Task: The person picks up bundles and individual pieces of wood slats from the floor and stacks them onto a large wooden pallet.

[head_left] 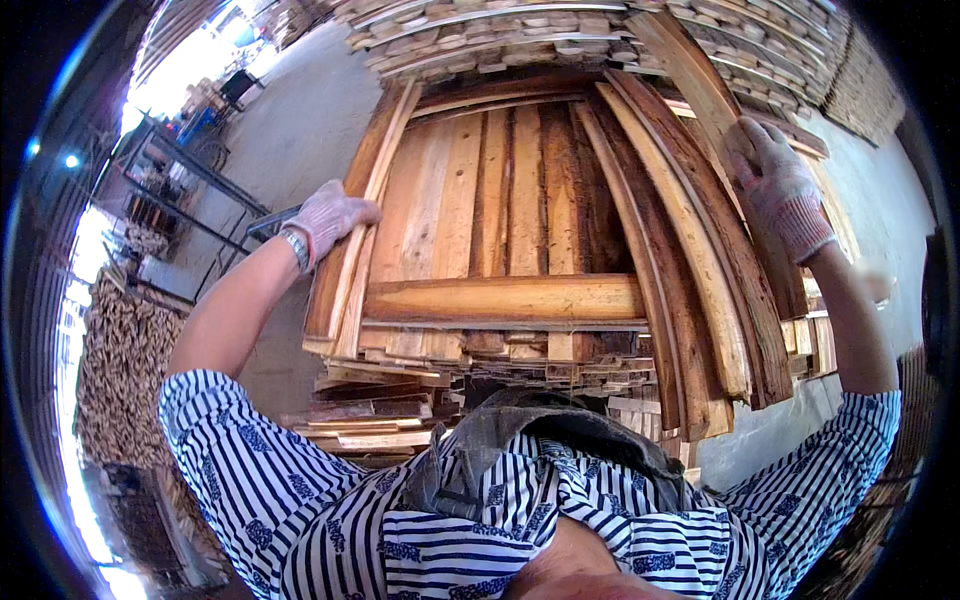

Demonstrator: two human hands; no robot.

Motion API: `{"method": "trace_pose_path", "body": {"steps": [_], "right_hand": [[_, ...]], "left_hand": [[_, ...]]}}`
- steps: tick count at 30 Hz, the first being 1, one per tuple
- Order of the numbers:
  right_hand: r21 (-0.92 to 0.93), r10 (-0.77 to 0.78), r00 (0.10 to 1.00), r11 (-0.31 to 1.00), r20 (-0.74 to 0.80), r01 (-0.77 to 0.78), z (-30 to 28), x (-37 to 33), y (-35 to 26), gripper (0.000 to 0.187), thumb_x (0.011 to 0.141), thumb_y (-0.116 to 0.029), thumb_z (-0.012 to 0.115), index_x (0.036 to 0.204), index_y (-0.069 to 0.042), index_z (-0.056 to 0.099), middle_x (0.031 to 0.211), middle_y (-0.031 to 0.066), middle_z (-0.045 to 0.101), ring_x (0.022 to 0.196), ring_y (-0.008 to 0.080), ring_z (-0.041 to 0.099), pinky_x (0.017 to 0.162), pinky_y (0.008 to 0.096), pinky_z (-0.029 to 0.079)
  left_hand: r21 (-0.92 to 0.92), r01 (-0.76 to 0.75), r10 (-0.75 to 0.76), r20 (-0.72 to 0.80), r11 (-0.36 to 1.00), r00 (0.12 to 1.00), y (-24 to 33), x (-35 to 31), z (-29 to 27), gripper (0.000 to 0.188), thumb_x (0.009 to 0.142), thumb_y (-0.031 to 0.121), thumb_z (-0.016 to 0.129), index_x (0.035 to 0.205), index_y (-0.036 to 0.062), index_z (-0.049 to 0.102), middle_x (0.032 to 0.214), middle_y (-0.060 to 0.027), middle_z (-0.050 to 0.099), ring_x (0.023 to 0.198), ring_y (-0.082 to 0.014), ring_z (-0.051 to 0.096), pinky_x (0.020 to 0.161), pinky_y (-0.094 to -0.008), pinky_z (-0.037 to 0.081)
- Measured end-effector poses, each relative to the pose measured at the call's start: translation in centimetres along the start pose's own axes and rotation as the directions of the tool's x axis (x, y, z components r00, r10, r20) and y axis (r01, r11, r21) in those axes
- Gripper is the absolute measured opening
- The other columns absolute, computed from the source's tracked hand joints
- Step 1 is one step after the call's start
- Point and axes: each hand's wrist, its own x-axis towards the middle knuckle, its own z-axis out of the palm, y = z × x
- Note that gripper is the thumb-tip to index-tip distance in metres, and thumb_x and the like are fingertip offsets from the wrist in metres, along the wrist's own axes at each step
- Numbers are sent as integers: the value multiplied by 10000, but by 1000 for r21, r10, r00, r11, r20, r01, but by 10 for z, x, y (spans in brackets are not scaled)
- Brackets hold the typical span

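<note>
Both my hands wear pale work gloves. At the left side of a stack of rough planks, my left hand [335,218] closes over a narrow pale board [352,275] that lies lengthwise along the stack's edge. On the right, my right hand [775,175] grips the edge of a long brown plank [690,75], which stands tilted beside the stack. Several bark-edged boards [690,240] lie lengthwise between that plank and the middle. A crosswise board [500,299] spans the near end, over flat planks [430,190] lying lower down. The undersides of both hands are hidden.
Layered lumber [500,40] is piled behind the stack. More wood pieces [125,370] are heaped at the left, near a dark metal frame [190,165]. Loose offcuts [370,425] lie close to my body. Concrete floor [295,130] runs along the left.
</note>
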Motion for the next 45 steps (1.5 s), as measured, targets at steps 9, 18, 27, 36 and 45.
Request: {"method": "trace_pose_path", "body": {"steps": [9, 18, 27, 36, 45], "right_hand": [[-62, 31, 999, 998, 13, -30, 2, 1, 3, 481, 946, -233, 614, 1384, -67, 503, 1370, 189, 534, 1233, 376, 554, 1036, 405, 470], [-22, -41, 996, 999, -82, 39, 7, -2, 2, 449, 919, -182, 631, 1347, -86, 531, 1327, 200, 558, 1213, 387, 560, 1032, 415, 464], [-273, -212, 975, 944, -70, 185, -8, -2, -12, 492, 950, -295, 609, 1381, -86, 496, 1332, 186, 546, 1220, 398, 547, 1046, 447, 453], [-107, 79, 813, 994, 576, -21, -12, 11, -89, 1105, 787, -628, 708, 1572, -92, 145, 1536, 269, 339, 1287, 435, 507, 1060, 465, 443], [-202, 31, 912, 978, 410, 58, 14, 44, -93, 801, 794, -138, 579, 1514, 15, 262, 971, 274, 690, 854, 345, 702, 747, 446, 537]], "left_hand": [[-40, -26, 29, 74, 999, 997, 7, -10, -5, 668, 713, 477, 760, 990, -123, 665, 975, -287, 687, 942, -361, 685, 832, -384, 532], [180, -64, 67, -12, 982, 998, -26, 2, 8, 597, 779, 489, 712, 1083, -24, 675, 1094, -292, 653, 1009, -411, 633, 884, -400, 509], [42, 78, -78, -5, 996, 997, 27, -14, -8, 704, 804, 518, 724, 1213, -45, 614, 1072, -266, 673, 1058, -325, 651, 923, -352, 498], [-863, 35, 16, 50, 504, 999, 19, -4, 21, 614, 901, 381, 704, 1338, -8, 516, 1187, -122, 650, 1013, -213, 664, 869, -347, 563], [-844, 15, 69, 62, 537, 996, -42, 15, 17, 513, 922, 373, 682, 1263, 0, 593, 1058, -109, 698, 862, -179, 702, 768, -327, 590]]}}
